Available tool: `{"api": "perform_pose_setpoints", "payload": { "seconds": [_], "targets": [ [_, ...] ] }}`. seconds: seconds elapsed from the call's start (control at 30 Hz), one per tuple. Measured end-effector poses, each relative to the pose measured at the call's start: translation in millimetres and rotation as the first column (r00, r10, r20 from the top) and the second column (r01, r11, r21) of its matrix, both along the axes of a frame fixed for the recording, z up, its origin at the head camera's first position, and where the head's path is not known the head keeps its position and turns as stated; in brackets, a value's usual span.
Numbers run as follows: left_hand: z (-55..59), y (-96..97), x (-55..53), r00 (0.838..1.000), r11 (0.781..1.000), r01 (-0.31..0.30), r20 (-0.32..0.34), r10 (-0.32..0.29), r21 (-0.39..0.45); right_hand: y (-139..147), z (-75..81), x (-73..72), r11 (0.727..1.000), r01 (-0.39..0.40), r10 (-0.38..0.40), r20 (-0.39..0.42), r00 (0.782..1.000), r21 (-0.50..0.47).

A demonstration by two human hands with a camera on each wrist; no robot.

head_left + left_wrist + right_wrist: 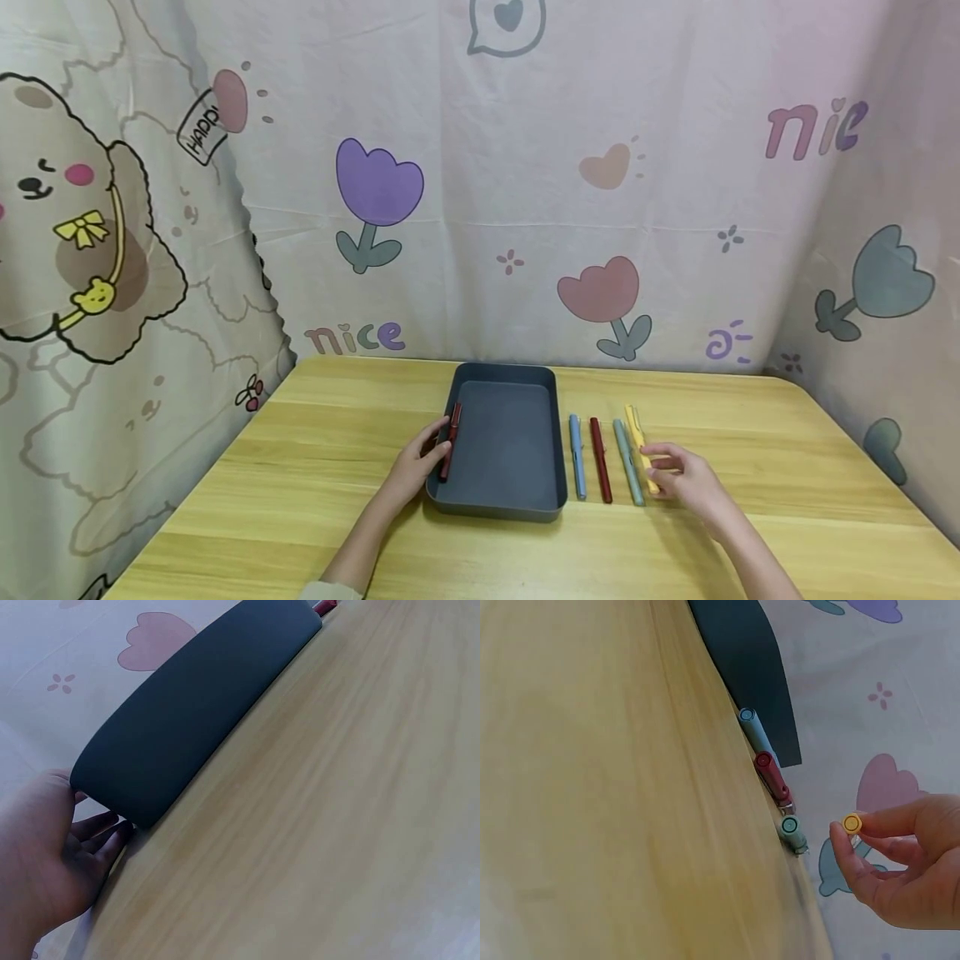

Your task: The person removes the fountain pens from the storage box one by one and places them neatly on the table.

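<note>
A dark grey rectangular tray stands on the table, with one dark red pen lying along its inner left side. My left hand grips the tray's left wall, thumb over the rim near that pen. In the left wrist view, fingers reach the tray's lower edge. Between the thumb and fingers of my right hand is a yellow pen, pinched near its lower end. The right wrist view shows this yellow pen end-on, raised off the table.
Right of the tray, a blue pen, a dark red pen and a grey-green pen lie side by side on the wooden table. A printed curtain hangs behind the table and along its sides.
</note>
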State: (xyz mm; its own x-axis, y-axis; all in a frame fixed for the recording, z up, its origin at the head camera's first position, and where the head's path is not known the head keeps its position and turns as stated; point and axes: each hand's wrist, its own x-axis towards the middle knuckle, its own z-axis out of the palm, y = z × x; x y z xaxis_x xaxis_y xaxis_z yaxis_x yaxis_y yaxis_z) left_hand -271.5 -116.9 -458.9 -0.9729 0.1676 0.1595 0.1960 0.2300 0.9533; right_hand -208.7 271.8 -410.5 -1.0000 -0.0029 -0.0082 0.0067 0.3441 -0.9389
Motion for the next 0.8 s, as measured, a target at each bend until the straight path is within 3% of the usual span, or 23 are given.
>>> {"api": "perform_pose_setpoints", "payload": {
  "seconds": [0.3,0.57,0.8],
  "targets": [
    [2.6,0.7,2.8,1.0,1.0,0.001,-0.013,-0.001,-0.005,9.7,-7.9,-1.9,0.999,-0.034,0.034,0.007,0.999,0.007],
    [22.7,2.1,16.0,1.0,1.0,0.016,-0.004,-0.016,0.014,13.7,-12.7,-2.4,1.0,-0.028,0.028,0.048,0.998,0.009],
    [5.0,-0.2,4.3,1.0,1.0,-0.001,-0.006,0.001,-0.008,18.6,-15.3,-4.5,0.998,-0.051,0.049,0.046,0.998,0.027]
  ]
}}
